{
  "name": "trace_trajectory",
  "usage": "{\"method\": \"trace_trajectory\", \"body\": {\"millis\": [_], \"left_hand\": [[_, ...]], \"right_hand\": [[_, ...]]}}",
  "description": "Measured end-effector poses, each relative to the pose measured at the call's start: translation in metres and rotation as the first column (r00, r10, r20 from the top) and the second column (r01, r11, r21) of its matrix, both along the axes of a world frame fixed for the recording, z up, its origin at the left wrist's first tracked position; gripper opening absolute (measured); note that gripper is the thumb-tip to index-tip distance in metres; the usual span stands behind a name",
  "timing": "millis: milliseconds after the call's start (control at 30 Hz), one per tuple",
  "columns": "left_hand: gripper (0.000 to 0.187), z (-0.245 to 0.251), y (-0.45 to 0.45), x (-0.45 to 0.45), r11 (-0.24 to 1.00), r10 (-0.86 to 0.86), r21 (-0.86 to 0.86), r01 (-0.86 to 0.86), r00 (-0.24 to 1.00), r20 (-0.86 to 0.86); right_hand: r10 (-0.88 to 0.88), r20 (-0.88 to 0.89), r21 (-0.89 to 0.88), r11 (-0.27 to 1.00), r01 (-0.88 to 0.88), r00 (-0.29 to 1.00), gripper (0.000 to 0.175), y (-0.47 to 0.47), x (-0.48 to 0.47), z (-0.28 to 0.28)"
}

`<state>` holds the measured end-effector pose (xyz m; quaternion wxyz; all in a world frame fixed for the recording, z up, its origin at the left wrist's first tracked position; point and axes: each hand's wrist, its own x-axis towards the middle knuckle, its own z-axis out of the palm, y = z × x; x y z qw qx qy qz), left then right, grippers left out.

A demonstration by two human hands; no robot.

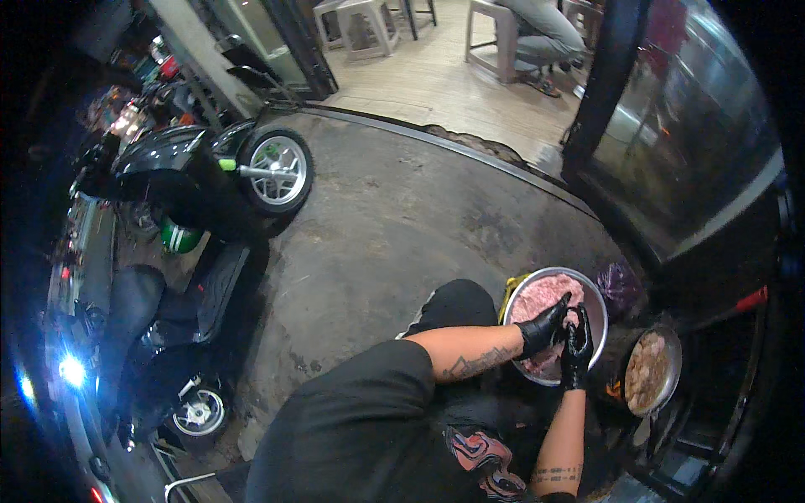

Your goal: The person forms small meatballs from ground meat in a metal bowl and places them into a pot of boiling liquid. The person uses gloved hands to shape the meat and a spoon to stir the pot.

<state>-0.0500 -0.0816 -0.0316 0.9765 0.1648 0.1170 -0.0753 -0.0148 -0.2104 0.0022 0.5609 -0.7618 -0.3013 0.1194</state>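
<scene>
Both my hands wear black gloves and meet over a round metal bowl that holds pink ground meat. Between the fingers of my left hand and my right hand sits a small lump of the meat, pinched from both sides. The larger mass of meat lies against the bowl's far left wall, with more near its lower edge. Right of the bowl, a round metal pan contains pale lumps in brownish liquid.
A purple plastic bag lies beyond the bowl, near a glass-sided cabinet. A red handle juts out at right. Dark scooters stand at left on the concrete floor. Past the threshold are plastic stools and a seated person.
</scene>
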Motion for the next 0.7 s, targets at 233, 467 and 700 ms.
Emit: {"method": "trace_trajectory", "body": {"millis": [233,467,700], "left_hand": [[0.05,-0.016,-0.006,0.002,0.99,0.136,0.038,-0.138,0.989,0.054],[0.047,-0.023,-0.013,-0.001,0.932,0.082,0.276,-0.234,0.879,0.469],[0.04,0.023,-0.009,-0.013,0.465,-0.149,0.849,-0.253,0.922,0.357]], "right_hand": [[-0.015,-0.034,0.136,0.99,0.019,0.999,0.042,0.003,0.001,0.007],[-0.007,0.248,-0.204,0.977,0.059,0.969,0.042,-0.024,0.0,0.012],[-0.095,-0.023,0.092,0.991,0.097,0.995,0.058,-0.032,0.005,0.002]]}}
